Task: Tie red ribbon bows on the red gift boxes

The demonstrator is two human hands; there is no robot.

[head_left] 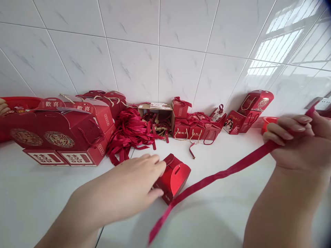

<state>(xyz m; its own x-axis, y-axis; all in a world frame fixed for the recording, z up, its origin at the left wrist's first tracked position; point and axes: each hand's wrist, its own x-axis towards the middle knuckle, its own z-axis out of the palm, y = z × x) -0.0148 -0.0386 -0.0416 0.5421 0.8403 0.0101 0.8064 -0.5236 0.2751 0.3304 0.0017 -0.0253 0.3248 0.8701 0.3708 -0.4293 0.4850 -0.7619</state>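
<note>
A small red gift box [181, 172] stands on the white tiled surface in front of me, its curved top flaps folded in and a slot showing in one of them. My left hand [144, 179] is closed round the box's left side, thumb low and fingers near the top. Up at the right, my right hand [297, 137] grips a dark red ribbon [219, 175] near its upper end. The ribbon slants down to the left, passes the box's front corner, and its other end hangs loose toward the bottom of the view.
A heap of red ribbons [129, 132] lies beside an open carton [155, 112]. Larger red boxes [59, 134] are stacked at the left. Several small tied boxes [196, 127] line the tiled wall [181, 27]. At the far left edge, another person's hand [3, 106] is near a red basin [23, 101].
</note>
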